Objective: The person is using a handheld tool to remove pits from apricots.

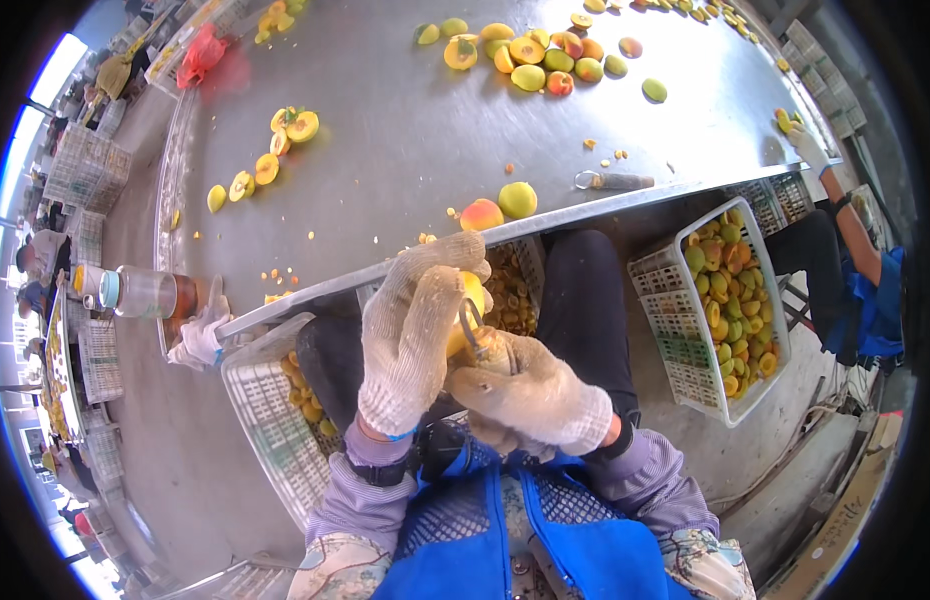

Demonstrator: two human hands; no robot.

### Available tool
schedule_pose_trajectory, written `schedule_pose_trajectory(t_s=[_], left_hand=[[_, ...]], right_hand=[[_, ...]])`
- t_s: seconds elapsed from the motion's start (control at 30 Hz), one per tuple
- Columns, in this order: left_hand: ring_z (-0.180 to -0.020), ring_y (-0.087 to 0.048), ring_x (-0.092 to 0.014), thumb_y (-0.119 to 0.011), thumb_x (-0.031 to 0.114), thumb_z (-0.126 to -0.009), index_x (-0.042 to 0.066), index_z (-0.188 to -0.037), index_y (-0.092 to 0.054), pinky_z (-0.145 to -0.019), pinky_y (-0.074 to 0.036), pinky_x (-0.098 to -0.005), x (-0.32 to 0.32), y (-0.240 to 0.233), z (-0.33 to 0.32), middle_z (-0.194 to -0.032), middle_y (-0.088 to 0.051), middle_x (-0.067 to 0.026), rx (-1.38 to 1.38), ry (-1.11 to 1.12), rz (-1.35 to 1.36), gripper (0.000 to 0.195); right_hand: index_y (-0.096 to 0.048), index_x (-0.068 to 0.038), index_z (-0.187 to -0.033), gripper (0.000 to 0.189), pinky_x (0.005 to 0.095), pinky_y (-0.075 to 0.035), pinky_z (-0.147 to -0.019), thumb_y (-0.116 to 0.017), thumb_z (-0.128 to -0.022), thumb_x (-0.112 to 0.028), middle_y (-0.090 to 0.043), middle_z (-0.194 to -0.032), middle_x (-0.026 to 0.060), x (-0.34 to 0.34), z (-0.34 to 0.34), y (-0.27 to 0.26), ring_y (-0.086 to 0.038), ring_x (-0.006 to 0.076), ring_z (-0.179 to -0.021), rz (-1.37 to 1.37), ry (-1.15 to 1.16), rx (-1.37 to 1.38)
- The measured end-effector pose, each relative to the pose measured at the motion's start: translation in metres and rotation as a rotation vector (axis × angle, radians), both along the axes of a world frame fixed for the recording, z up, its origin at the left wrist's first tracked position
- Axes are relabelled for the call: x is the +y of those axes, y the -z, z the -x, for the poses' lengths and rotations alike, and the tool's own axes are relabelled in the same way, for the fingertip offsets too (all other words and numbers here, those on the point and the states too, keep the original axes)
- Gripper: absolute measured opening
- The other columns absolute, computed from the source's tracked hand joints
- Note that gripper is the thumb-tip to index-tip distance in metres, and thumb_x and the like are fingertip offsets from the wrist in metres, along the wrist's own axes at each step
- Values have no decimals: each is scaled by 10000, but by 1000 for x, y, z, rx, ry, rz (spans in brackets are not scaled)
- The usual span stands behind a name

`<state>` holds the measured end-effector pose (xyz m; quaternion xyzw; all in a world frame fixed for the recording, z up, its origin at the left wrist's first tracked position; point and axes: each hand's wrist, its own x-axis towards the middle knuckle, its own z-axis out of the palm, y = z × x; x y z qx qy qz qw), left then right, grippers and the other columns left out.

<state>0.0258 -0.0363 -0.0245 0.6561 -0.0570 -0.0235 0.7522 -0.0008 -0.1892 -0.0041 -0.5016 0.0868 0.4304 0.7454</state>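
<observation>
My left hand (416, 330), in a knitted glove, is closed around a yellow-orange fruit (469, 307), likely a peach, just below the edge of the metal table (405, 150). My gloved right hand (525, 386) grips a tool with a curved metal loop (471, 324) that lies against the fruit; the fruit's far side and the tool's handle are hidden by the gloves. Two whole fruits, one red-orange (481, 215) and one green-yellow (517, 200), rest at the table edge above my hands. A similar loop tool with a worn handle (622, 181) lies to their right.
Whole and halved fruits (526, 51) are heaped farther back. Crates of fruit stand left (266, 420) and right (660, 322) of my legs, with another (535, 262) between them. A jar (146, 292) and white glove (202, 334) sit at the left corner. A co-worker's gloved hand (806, 146) is at right.
</observation>
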Motion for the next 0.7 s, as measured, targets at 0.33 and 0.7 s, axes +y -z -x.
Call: schedule_pose_trajectory(t_s=[0.33,0.7], left_hand=[[-1048,-623,-275,-563,482,-953,14,-1420,-391,-906,-524,-376,15,14,-2,-1286,-555,-198,137,196,487,684],[-1019,-614,-204,-351,646,-971,-14,-1232,-594,-915,-489,-321,17,7,-2,-1128,-650,-128,129,141,45,750]], right_hand=[[-606,-77,-1056,285,340,-496,-579,-680,-891,-296,-652,-749,64,-9,-3,-4,-638,174,-619,379,-66,-343],[-598,-86,-958,248,305,-515,-588,-689,-837,-282,-635,-642,46,1,7,16,-645,163,-580,633,-72,-810]])
